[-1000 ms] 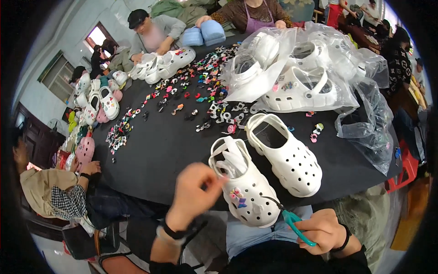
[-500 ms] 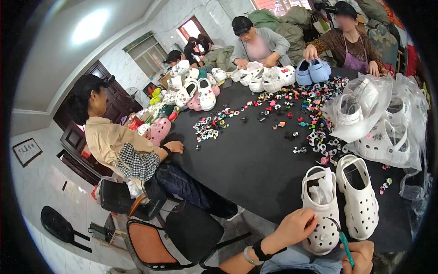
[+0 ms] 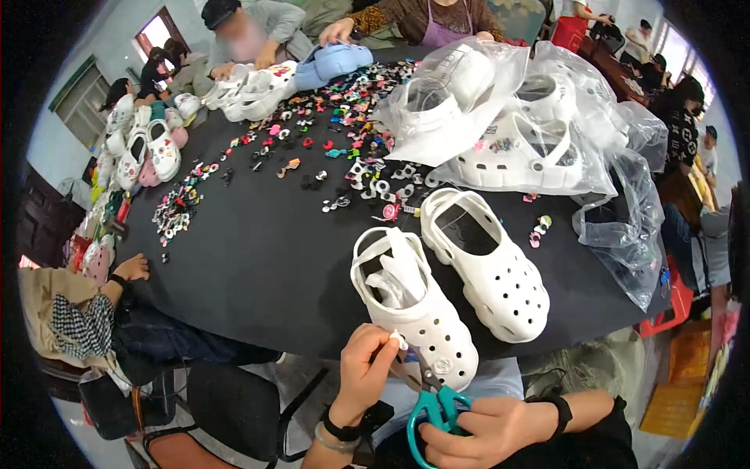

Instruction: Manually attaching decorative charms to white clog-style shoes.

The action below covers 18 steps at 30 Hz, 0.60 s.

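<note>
Light and Springy

Left hand (image 3: pixel 366 363) pinches a small white charm (image 3: pixel 399 341), probably stiff, over a white perforated foam-like clog (image 3: pixel 418 311) overhanging the black tabletop (image 3: pixel 258 258); likely light, best held by its sides. Right hand (image 3: pixel 494 428) grips teal-handled metal scissors (image 3: pixel 429 400).

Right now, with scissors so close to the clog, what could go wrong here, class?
The teal-handled scissors reach close to the left hand, so a slip might nick it. Held by the right hand over the left white clog's toe, they could scratch its surface. The small white piece is only pinched at the fingertips and might drop.
</note>
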{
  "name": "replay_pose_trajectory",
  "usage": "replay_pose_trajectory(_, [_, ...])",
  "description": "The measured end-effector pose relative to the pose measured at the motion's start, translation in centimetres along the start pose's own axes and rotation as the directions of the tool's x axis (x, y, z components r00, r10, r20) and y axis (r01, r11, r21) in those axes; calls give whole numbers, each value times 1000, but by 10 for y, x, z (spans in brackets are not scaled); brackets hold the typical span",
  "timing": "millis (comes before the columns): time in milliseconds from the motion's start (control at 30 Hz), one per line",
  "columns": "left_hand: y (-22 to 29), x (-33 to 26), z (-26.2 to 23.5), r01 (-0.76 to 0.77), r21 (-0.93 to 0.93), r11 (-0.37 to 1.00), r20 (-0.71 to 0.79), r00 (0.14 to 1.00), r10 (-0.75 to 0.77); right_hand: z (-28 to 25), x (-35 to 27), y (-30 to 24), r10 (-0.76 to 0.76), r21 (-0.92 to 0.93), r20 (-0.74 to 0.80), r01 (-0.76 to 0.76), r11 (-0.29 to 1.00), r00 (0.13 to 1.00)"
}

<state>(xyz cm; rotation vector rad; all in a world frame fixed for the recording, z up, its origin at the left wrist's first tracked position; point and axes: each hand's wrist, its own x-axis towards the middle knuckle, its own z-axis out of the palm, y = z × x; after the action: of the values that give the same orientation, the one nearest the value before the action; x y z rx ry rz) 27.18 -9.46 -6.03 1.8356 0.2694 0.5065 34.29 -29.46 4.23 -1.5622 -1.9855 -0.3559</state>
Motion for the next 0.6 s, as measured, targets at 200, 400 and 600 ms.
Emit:
replay_pose_trajectory(200, [-2,-7,0,-5,-43,999,-4,1000,4,20,-6,-4,-15,-62,27,16,998,1000])
replay_pose_trajectory(400, [-1,-4,0,-2,-48,999,21,1000,3,14,19,-15,24,-146,162,0,989,987])
replay_pose_trajectory(600, [1,10,-11,-41,-27,999,119,992,44,66,11,-49,71,-498,503,221,839,862])
